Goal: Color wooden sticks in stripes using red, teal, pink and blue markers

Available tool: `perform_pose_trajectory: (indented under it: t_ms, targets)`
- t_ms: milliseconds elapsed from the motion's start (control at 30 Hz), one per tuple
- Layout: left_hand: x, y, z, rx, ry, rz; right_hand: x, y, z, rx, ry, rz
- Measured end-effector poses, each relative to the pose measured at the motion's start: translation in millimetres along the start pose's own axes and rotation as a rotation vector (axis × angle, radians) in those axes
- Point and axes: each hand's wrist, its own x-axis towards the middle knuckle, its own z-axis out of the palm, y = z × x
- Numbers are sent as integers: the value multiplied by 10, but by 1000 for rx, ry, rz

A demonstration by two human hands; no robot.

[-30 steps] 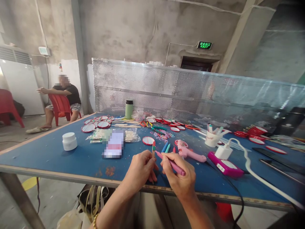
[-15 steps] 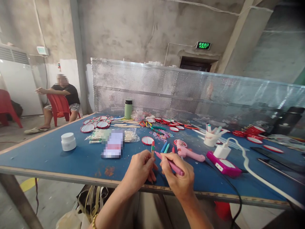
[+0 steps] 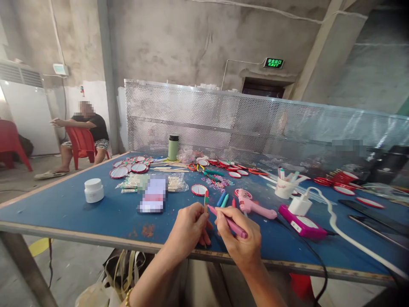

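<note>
1. The left hand (image 3: 188, 226) is bare, as is the left forearm (image 3: 156, 268).
2. A gold-coloured bracelet (image 3: 128, 297) of small, rounded, shiny beads circles that forearm, partly cut off by the lower edge.
3. The right hand (image 3: 241, 234) and right forearm (image 3: 263, 283) are bare as far as shown.
4. Clothing lower down is too dim to make out.

Open tabletop (image 3: 111, 221) leftward, glue gun (image 3: 260, 209) obstructing right

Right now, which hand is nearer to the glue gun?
Right. The right hand is close, on the near side of the glue gun; the left hand is farther, off to its left.
</note>
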Motion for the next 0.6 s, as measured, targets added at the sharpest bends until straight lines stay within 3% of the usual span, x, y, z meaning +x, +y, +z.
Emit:
perform_pose_trajectory:
  t_ms: [600]
  targets:
    - [-10, -5, -6, 1, 2, -11, -16, 7, 5, -9, 16, 9]
